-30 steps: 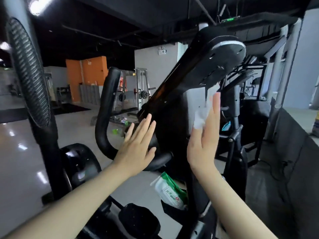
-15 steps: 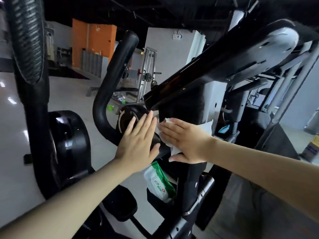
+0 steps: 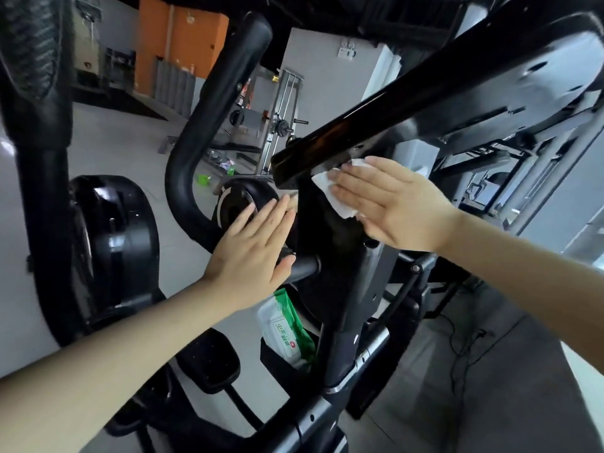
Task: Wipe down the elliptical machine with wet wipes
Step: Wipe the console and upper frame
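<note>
Now: right hand (image 3: 392, 207), fingers (image 3: 359, 174) straight, presses wipe (image 3: 323, 186) below up-right-slanting console (image 3: 408, 103); left hand (image 3: 251, 253) released.

A crumpled white wet wipe (image 3: 330, 191) lies flat high on the black elliptical machine (image 3: 327, 253). A green wipes pack (image 3: 287, 333) sits lower down, tucked against it, I think.

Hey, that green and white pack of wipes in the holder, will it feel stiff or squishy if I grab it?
Probably squishy: the pack of wipes looks like soft film, bulging from the black holder. Likely light, since that shallow holder alone carries it. Its glossy film may slip a little.
</note>
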